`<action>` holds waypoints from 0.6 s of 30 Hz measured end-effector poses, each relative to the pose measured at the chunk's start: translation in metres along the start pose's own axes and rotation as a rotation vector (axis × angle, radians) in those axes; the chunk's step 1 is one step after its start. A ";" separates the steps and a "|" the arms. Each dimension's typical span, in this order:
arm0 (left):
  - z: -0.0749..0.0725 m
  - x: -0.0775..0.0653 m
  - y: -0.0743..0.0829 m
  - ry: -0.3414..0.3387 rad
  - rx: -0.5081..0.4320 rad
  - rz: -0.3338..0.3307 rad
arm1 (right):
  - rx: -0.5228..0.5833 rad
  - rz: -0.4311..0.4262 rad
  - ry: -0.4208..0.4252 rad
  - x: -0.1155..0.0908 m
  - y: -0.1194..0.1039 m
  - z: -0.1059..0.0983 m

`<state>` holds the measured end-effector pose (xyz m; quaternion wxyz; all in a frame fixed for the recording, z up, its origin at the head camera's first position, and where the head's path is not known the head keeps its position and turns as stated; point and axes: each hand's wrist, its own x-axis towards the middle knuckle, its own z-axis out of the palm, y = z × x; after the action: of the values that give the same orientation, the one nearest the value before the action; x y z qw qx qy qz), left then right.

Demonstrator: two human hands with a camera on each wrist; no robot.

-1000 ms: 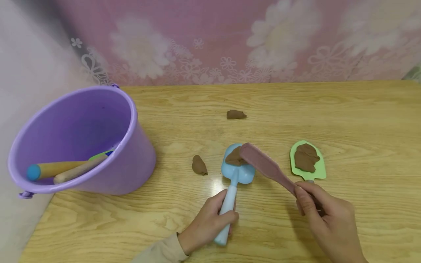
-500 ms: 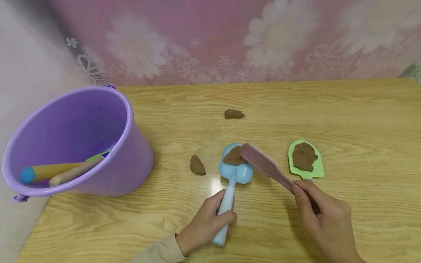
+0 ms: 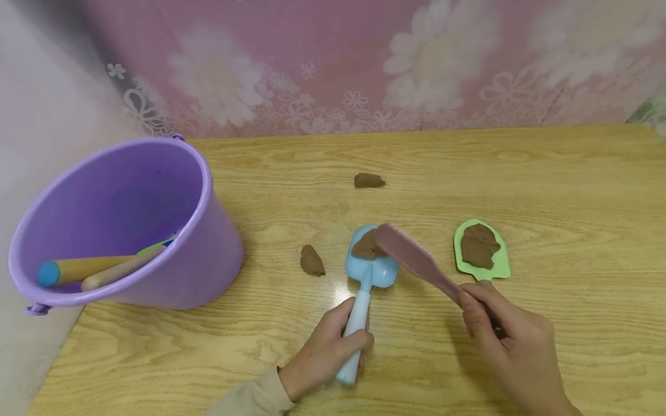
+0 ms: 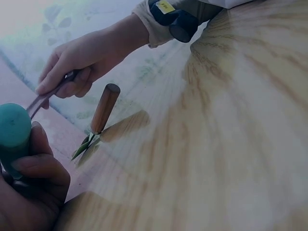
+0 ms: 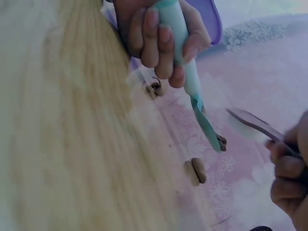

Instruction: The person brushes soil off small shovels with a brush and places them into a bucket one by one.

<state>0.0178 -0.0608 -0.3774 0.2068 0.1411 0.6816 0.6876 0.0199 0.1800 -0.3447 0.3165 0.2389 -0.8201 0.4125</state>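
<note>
In the head view my left hand (image 3: 333, 346) grips the pale handle of a blue toy shovel (image 3: 374, 271). Brown clay (image 3: 366, 245) sits on the upper left of its scoop. My right hand (image 3: 512, 341) holds a mauve flat tool (image 3: 408, 251) with a toothed edge. From above, its rounded tip overlaps the clay and scoop; in the right wrist view that tip (image 5: 231, 111) stands apart from the shovel (image 5: 207, 125). Beyond the right hand lies a green toy shovel (image 3: 499, 270) with flattened clay (image 3: 480, 245) on it, its handle mostly hidden by the hand.
A purple bucket (image 3: 224, 254) stands at left, with a blue-ended stick (image 3: 96, 268), a greyish stick (image 3: 122, 268) and a green edge inside. Loose clay lumps lie on the wooden table: one (image 3: 312, 261) left of the blue shovel, one (image 3: 370, 180) farther back. A flowered pink cloth rises behind.
The mauve tool has turned slightly, so its toothed edge shows less than half a second ago, and its tip has shifted slightly left over the clay. Both hands keep their holds.
</note>
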 end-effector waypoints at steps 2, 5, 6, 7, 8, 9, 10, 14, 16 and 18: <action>0.000 0.000 0.000 -0.002 -0.004 -0.003 | 0.002 -0.027 -0.054 -0.001 -0.002 0.003; 0.000 0.000 0.000 -0.002 -0.012 -0.013 | -0.045 -0.011 -0.082 -0.002 -0.002 0.004; 0.000 0.000 0.000 -0.004 -0.017 -0.019 | -0.063 0.010 -0.078 -0.003 -0.001 0.003; 0.001 0.000 0.001 -0.005 -0.018 -0.023 | -0.077 0.025 -0.064 -0.003 0.000 0.002; 0.001 0.000 0.001 -0.007 -0.020 -0.026 | -0.093 0.045 -0.050 -0.003 0.001 0.001; 0.001 0.000 0.001 -0.008 -0.021 -0.027 | -0.102 0.043 -0.024 -0.003 0.002 0.001; 0.001 0.000 0.000 -0.010 -0.020 -0.026 | -0.111 0.048 -0.010 -0.003 0.002 0.000; 0.000 0.000 0.000 -0.009 -0.012 -0.017 | -0.086 0.008 -0.003 -0.003 0.002 0.001; 0.000 0.000 0.000 -0.005 -0.006 -0.014 | -0.064 -0.021 -0.040 -0.003 0.001 0.003; 0.000 0.000 0.000 -0.002 -0.007 -0.018 | -0.050 -0.021 -0.070 -0.003 0.000 0.003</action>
<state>0.0176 -0.0609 -0.3770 0.2144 0.1350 0.6801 0.6880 0.0206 0.1776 -0.3485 0.2977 0.2537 -0.8381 0.3802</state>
